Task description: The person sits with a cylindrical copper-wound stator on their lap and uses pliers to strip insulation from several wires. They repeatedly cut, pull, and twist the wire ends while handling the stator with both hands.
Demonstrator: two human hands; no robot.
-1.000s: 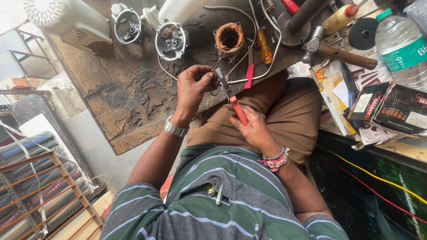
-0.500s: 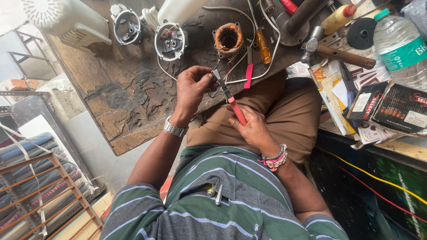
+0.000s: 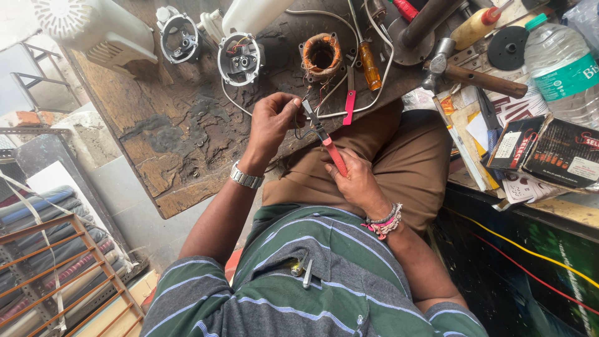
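Observation:
My right hand (image 3: 352, 181) grips the red handles of a pair of pliers (image 3: 327, 143), whose jaws point up toward thin wires (image 3: 299, 122). My left hand (image 3: 271, 122), with a metal watch on its wrist, pinches those wires at the worn wooden bench's edge (image 3: 187, 143). The wires lead up to a copper-wound motor stator (image 3: 321, 56) on the bench. Both hands work over my lap in brown trousers.
On the bench lie two round motor housings (image 3: 240, 59) (image 3: 180, 37), a white fan cover (image 3: 93, 25), an orange-handled screwdriver (image 3: 368, 65), a hammer (image 3: 474, 78), a glue bottle (image 3: 477, 25) and a water bottle (image 3: 561, 68). Dark boxes (image 3: 549, 150) sit at right. A shelf rack (image 3: 56, 268) stands at lower left.
Both hands stay in about the same place; the pliers and the fingers on the wires have shifted only slightly.

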